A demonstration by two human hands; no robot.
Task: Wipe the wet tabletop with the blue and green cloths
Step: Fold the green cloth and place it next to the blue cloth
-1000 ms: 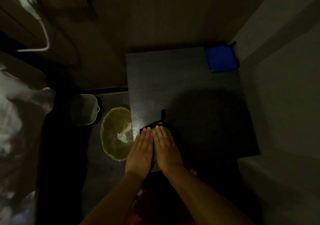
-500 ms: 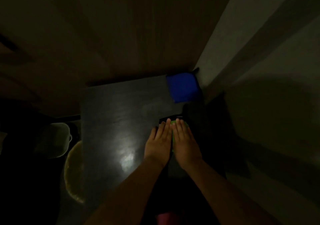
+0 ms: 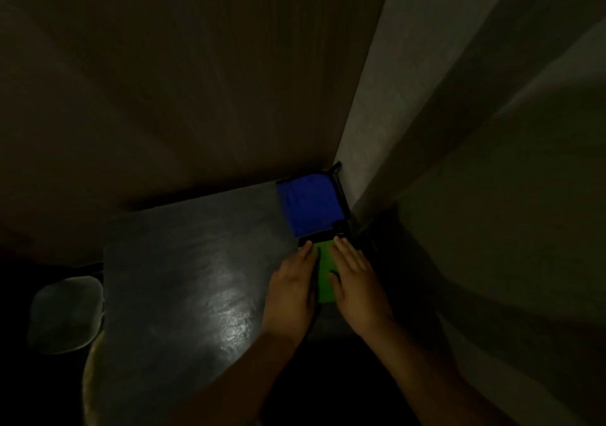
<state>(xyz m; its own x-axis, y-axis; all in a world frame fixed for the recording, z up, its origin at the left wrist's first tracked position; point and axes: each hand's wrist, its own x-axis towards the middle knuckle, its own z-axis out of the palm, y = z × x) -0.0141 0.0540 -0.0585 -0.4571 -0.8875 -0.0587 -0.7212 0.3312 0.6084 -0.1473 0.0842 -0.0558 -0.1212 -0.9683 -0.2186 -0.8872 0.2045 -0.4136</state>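
fingers straight, the left hand (image 3: 290, 289) and the right hand (image 3: 355, 281) are pressing flat, side by side, on the green cloth (image 3: 324, 271), with a green strip showing between them. the blue cloth (image 3: 310, 204) is lying just beyond the fingertips, in the far right corner of the dark worktop (image 3: 183, 261). a wet sheen is glinting left of the left hand.

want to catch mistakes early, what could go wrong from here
The left hand and right hand press the green cloth right beside the blue cloth; a further push may bunch it into the corner. The wet sheen on the tabletop lies to their left and could get missed.
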